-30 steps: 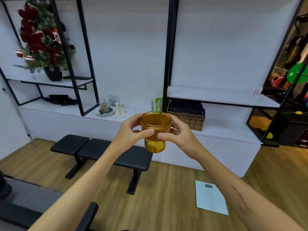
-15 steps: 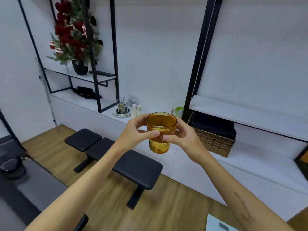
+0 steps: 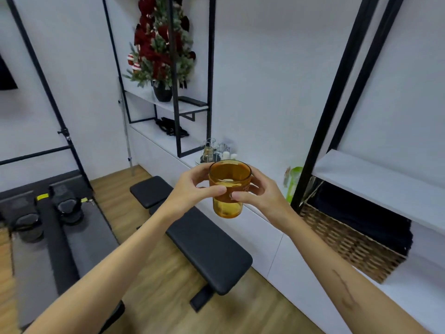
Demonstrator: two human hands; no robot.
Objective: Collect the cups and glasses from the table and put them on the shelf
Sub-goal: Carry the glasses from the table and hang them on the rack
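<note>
White walls (image 3: 265, 68), wood floor (image 3: 154, 273), black bench (image 3: 204, 249)

Just one head cam here, looking forward and down along both arms. The left hand (image 3: 192, 191) and right hand (image 3: 260, 194) sit close up at center, with the white counter (image 3: 168, 145) and shelf (image 3: 375, 179) beyond them.

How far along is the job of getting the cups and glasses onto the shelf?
Done: cannot tell; the table is out of view. In hand: an amber glass, upright, held by the left hand and right hand above the black bench. Left: set it on the white shelf.
</note>
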